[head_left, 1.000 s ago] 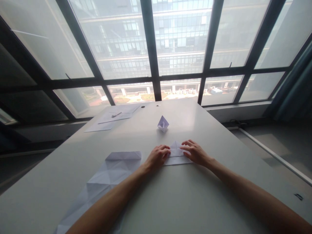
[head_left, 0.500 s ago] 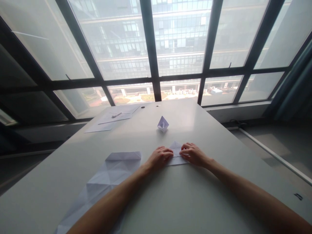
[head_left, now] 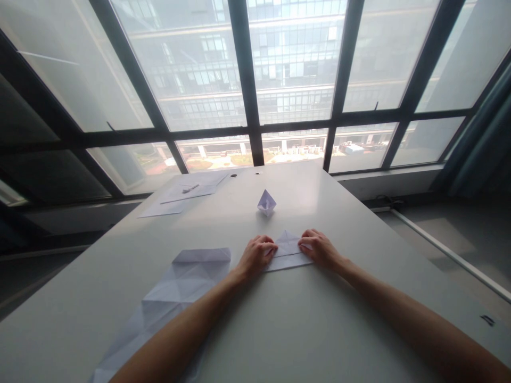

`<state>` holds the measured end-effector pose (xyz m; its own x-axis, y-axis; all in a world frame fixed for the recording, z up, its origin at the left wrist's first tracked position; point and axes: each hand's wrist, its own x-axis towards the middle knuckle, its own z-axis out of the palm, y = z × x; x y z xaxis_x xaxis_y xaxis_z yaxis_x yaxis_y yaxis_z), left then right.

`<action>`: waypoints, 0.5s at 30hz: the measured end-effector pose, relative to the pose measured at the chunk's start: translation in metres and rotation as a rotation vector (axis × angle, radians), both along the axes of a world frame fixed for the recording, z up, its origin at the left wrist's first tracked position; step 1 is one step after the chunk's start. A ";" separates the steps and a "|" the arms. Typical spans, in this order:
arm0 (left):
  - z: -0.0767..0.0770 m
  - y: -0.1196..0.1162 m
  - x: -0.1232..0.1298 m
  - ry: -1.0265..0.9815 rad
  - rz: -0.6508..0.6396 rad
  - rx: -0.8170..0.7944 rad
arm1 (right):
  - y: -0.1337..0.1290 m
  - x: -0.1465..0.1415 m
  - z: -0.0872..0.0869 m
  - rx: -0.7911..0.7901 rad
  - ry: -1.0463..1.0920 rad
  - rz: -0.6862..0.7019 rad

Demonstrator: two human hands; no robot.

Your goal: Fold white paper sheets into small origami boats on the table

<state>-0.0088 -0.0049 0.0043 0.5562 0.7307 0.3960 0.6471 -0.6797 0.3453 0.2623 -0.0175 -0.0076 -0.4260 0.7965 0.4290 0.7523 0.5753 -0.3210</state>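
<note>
A folded white paper (head_left: 286, 255) lies on the white table in front of me, with a pointed top and a straight strip along its near edge. My left hand (head_left: 257, 255) pinches its left side with curled fingers. On the opposite side, my right hand (head_left: 319, 250) grips the paper's right edge between thumb and fingers. Parts of both side edges are hidden under the fingers. Just beyond stands a small folded paper boat (head_left: 266, 204) with a pointed peak, touched by neither hand.
A large creased paper sheet (head_left: 175, 290) lies to the left, partly under my left forearm. Farther back on the white table (head_left: 339, 319) are flat paper sheets (head_left: 171, 206) with a small white object (head_left: 190, 188) on them. Windows rise past the far edge.
Both hands have moved apart, outward along the folded paper to its sides. More of its middle and near strip shows now. The paper boat has stayed put.
</note>
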 end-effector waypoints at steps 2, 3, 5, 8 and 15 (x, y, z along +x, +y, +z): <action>-0.002 0.001 -0.001 -0.010 0.004 -0.014 | 0.002 0.002 -0.002 0.000 0.017 -0.011; -0.003 0.002 -0.001 -0.007 0.003 -0.020 | 0.002 0.003 -0.003 -0.002 0.023 -0.011; -0.003 0.001 -0.001 0.011 0.004 -0.020 | 0.003 0.004 -0.003 -0.006 0.030 -0.009; 0.000 0.000 -0.001 0.059 0.008 -0.002 | 0.002 0.003 -0.003 -0.011 0.025 -0.006; 0.002 -0.001 -0.001 0.115 -0.013 0.012 | 0.001 0.002 -0.001 -0.025 -0.017 0.019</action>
<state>-0.0101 -0.0062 0.0063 0.6080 0.7189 0.3371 0.6732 -0.6918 0.2611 0.2644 -0.0167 -0.0089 -0.4480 0.7988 0.4016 0.7470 0.5812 -0.3227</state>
